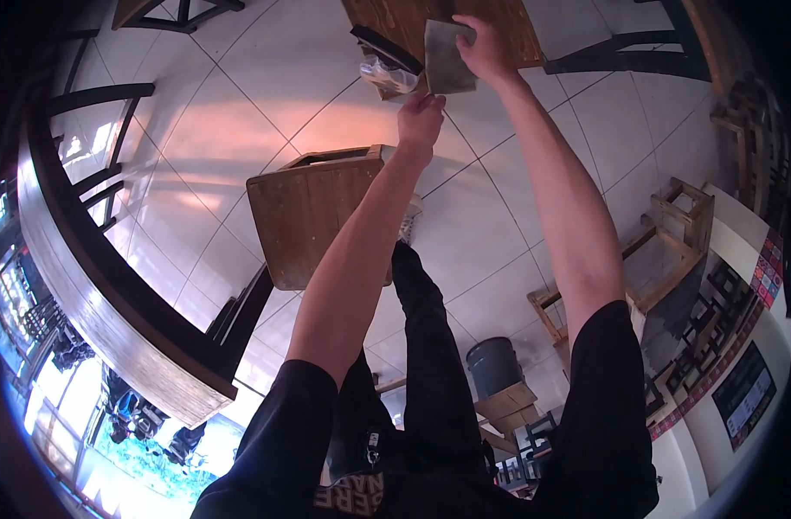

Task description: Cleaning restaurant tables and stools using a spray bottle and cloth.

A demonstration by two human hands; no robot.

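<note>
Between my two hands, over the near edge of a brown wooden tabletop (506, 32), is a grey-green folded cloth or flat sheet (444, 58); which of these it is I cannot tell. My left hand (423, 117) pinches its lower corner. My right hand (486, 48) is at its right side, thumb and forefinger apart, and whether it grips the sheet is unclear. To the left of the sheet, at the tabletop's edge, are a long dark object (388, 49) and a clear plastic bag or wrapped item (388, 74).
A wooden stool (317, 220) stands on the tiled floor by my leg. A long light-topped table (110, 311) curves along the left. At the right are wooden frames (681, 220), and a dark grey bin (494, 366) is lower down near a cardboard box (509, 405).
</note>
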